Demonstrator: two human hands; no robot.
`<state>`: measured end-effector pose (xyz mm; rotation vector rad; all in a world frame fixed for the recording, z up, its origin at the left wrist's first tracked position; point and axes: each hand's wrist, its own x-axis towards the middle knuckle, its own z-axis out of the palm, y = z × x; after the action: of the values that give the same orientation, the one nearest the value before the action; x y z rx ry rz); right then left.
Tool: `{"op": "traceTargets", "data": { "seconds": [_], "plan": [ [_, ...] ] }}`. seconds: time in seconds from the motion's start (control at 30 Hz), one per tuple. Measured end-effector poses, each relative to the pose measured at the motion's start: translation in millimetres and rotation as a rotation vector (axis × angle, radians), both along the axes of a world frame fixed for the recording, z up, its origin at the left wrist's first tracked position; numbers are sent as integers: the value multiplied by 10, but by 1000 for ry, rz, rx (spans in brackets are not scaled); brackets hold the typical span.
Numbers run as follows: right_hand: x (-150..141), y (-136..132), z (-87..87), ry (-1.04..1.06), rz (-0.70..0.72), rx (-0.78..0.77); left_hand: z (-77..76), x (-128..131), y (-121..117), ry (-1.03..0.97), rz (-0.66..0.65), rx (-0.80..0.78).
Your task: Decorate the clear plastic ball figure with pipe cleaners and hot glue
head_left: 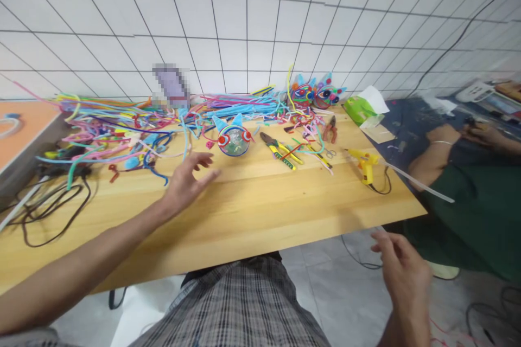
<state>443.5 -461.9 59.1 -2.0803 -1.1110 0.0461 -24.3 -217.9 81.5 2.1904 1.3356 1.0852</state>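
Observation:
My left hand (188, 183) hovers over the table with its fingers apart and nothing in them. Just beyond it sits a clear round ball (236, 142) with blue pipe-cleaner ears, red ringed eyes and a blue rim. My right hand (402, 265) hangs past the table's front edge, fingers curled and tips pressed together. A faint pale bit shows at those fingertips, too small to name. Black-and-yellow pliers (280, 147) lie right of the ball. The nearest tool to my right hand is a yellow glue gun (366, 167) with a long clear glue stick (423, 183) behind it.
Pipe cleaners (240, 104) heap along the wall. Two finished-looking animal heads (303, 95) stand at the back. Red-handled pliers (330, 131), scissors (330, 154) and a green packet (360, 108) lie rightward. Black cables (57, 200) coil at left. Another person's arm (433, 154) rests at right.

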Motion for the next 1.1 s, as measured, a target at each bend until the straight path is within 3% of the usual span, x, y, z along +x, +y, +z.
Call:
{"op": "traceTargets", "data": {
  "seconds": [0.1, 0.2, 0.27, 0.33, 0.4, 0.47, 0.57, 0.63, 0.73, 0.87, 1.0, 1.1],
  "plan": [
    [-591, 181, 119, -20, 423, -57, 226, 481, -536, 44, -410, 130],
    [-1268, 500, 202, -73, 956, -155, 255, 1038, -881, 100, -856, 265],
    [-1575, 730, 223, -97, 1210, -192, 177, 1236, -893, 158, -968, 151],
    [-1706, 972, 258, -66, 1340, -201, 74, 1205, -728, 152, -984, -58],
    [-1689, 1231, 337, 10, 1314, -178, -14, 970, -450, 57, -810, -254],
    [-1594, 1509, 441, 136, 1187, -176, -77, 638, -140, -138, -459, -386],
    [-1471, 1979, 540, 312, 1016, -172, -137, 223, 290, -369, -22, -463],
    [-1477, 2335, 521, 417, 959, -165, -155, 93, 552, -473, 115, -487],
    [-1612, 2883, 406, 542, 917, -145, -137, 76, 934, -590, 170, -589],
    [-1851, 3467, 271, 530, 832, -194, -72, 146, 1376, -634, 152, -738],
    [-2012, 3787, 188, 516, 797, -200, -39, 165, 1595, -534, 64, -811],
    [-2085, 3822, 102, 566, 795, -184, -46, 145, 1583, -489, -68, -882]
  ]
}}
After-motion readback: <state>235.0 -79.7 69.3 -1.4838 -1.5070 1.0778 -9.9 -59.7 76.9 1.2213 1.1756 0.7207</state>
